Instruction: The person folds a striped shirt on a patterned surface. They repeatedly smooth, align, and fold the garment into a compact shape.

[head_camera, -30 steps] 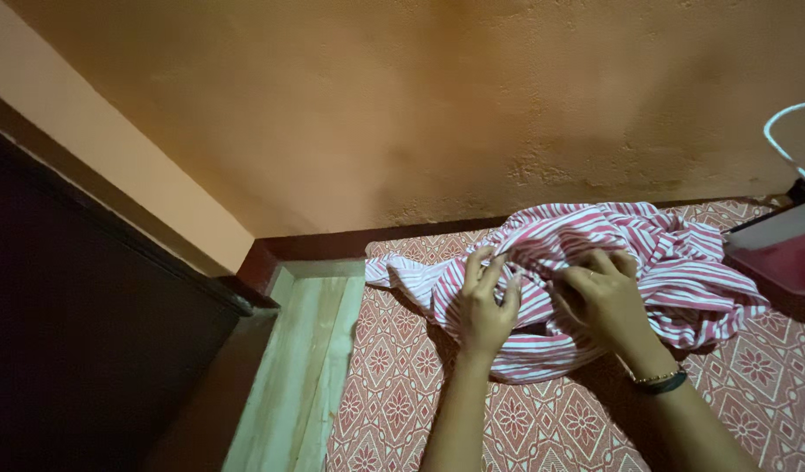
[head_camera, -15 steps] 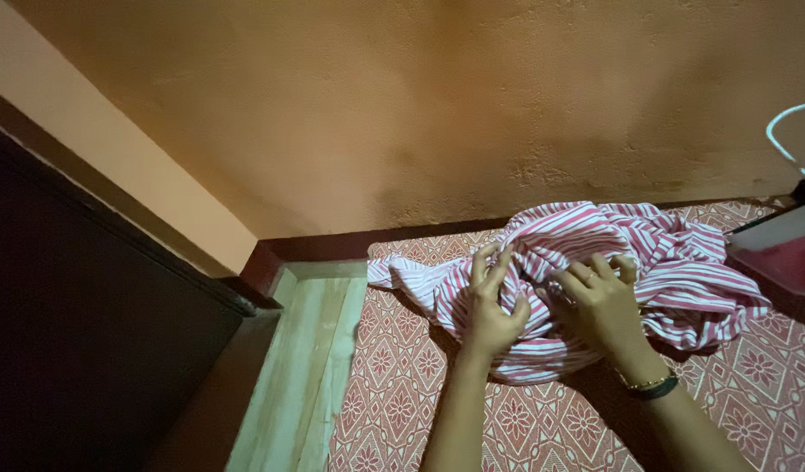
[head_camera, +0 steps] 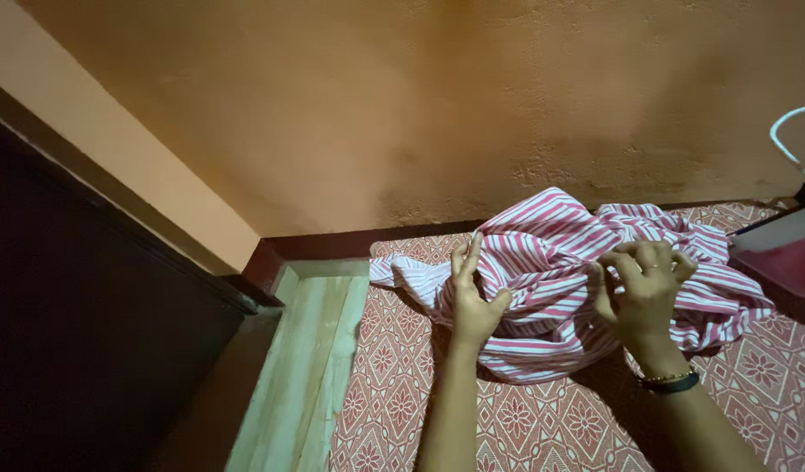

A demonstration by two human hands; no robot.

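A crumpled red and white striped cloth lies in a heap on a red patterned mat by the wall. My left hand pinches the cloth's left side between thumb and fingers, the fingers pointing up. My right hand, with a ring and a bracelet at the wrist, grips a raised fold near the middle of the heap. A loose end of the cloth trails left toward the mat's corner.
An orange plaster wall rises just behind the cloth. A pale wooden threshold and a dark door lie to the left. A pink and white container sits at the right edge, with a white loop above it.
Both hands have lifted and pulled apart, raising a fold of the striped cloth. My right hand moved right and up; my left hand's fingers straightened upward.
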